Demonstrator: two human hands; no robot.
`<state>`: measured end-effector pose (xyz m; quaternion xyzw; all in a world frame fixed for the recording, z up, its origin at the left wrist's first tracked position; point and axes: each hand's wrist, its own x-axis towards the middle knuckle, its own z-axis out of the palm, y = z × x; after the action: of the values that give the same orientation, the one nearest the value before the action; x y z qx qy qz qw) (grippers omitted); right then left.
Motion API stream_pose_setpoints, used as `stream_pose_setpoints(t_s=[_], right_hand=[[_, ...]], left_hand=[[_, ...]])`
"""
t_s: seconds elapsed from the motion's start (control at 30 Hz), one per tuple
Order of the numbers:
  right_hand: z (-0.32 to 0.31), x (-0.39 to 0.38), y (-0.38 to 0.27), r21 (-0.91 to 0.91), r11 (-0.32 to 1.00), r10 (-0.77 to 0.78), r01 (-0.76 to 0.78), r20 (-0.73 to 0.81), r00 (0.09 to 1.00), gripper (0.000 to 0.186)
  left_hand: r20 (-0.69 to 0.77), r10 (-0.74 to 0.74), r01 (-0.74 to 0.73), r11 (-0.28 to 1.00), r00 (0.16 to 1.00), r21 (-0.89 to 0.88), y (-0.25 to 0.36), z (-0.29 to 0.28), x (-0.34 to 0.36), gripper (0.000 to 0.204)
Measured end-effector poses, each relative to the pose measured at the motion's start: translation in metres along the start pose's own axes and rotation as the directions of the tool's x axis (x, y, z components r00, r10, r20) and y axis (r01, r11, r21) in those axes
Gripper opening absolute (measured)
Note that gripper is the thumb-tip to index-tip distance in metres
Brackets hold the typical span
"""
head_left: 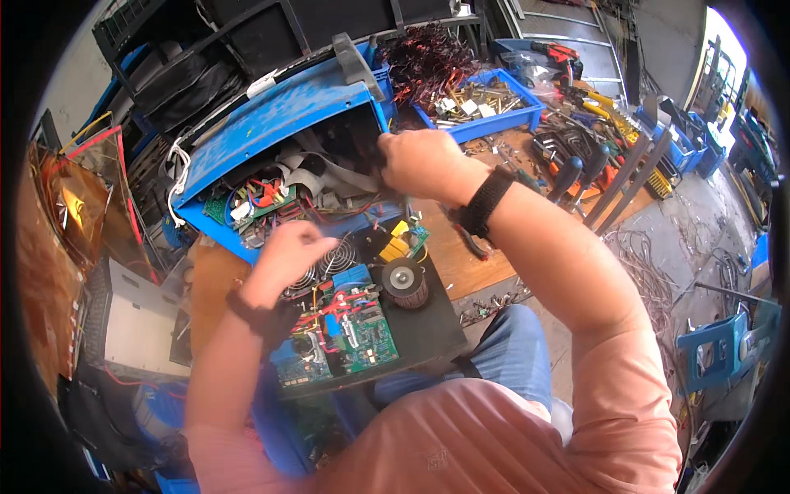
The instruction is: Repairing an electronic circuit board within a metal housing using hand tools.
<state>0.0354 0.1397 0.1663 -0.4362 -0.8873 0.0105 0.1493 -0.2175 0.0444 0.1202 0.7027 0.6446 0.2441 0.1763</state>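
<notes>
A blue metal casing (280, 115) stands open toward me on the bench, with grey ribbon cable (325, 173) and coloured wires inside. My right hand (424, 165) is closed at the casing's right edge; its fingertips are hidden, so what it grips does not show. My left hand (288, 251) hovers in front of the opening, thumb apart from the curled fingers, nothing visible in it. Below it are round metal fan guards (337, 257), a green circuit board (370, 337) with red wires, and a dark cylindrical coil (403, 284). Yellow block-shaped components (397, 243) sit beside the coil.
A blue tray (485, 123) of brass-coloured metal pieces stands at the back, beside a heap of copper-coloured wire (432, 62). Several hand tools and a red power drill (559, 58) lie on the right. Pliers (471, 239) rest on the wooden bench. A blue stool (716, 354) stands right.
</notes>
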Motion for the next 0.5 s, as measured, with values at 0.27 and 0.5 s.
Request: stream_pose_setpoints(t_s=[0.27,0.5], right_hand=[[-0.002,-0.007,-0.006,-0.005,1.0,-0.014,0.014,0.025,1.0,0.044],[0.007,-0.001,-0.012,-0.066,0.997,-0.035,0.032,-0.043,0.998,0.029]], left_hand=[[0.5,-0.077,-0.143,0.911,0.862,0.386,0.047,0.072,0.085,0.042],[0.622,-0.093,-0.06,0.973,0.777,0.221,0.034,0.097,0.11,0.075]])
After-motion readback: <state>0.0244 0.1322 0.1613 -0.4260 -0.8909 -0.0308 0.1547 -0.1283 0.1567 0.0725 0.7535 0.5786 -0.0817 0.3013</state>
